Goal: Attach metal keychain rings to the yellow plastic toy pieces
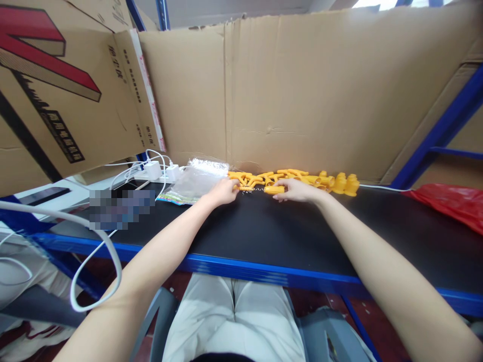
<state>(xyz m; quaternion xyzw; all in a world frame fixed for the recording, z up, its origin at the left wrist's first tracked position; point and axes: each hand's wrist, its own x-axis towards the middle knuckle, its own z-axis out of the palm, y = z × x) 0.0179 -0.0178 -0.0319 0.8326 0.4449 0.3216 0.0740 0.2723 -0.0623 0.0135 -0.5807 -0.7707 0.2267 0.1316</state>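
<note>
Yellow plastic parts lie in a row along the back of the black tabletop [271, 231]. My right hand [298, 191] is closed on a short yellow cylinder-like piece [274, 189] at the front of the row. Branched, Y-shaped yellow pieces [256, 180] lie just behind both hands. At the row's left end, my left hand [224, 192] has its fingers pinched together by a bit of yellow; what they hold is too small to name. Between the hands lie small coiled bits like springs [248, 190]. Wider hollow yellow pieces [345, 184] stand to the right.
A clear plastic bag [199, 178] lies left of my left hand. Farther left are white chargers [153, 171] with cables and a phone [41, 196]. A white cable [113, 251] loops over my left forearm. Cardboard [302, 90] walls the back; a red bag [453, 203] lies right.
</note>
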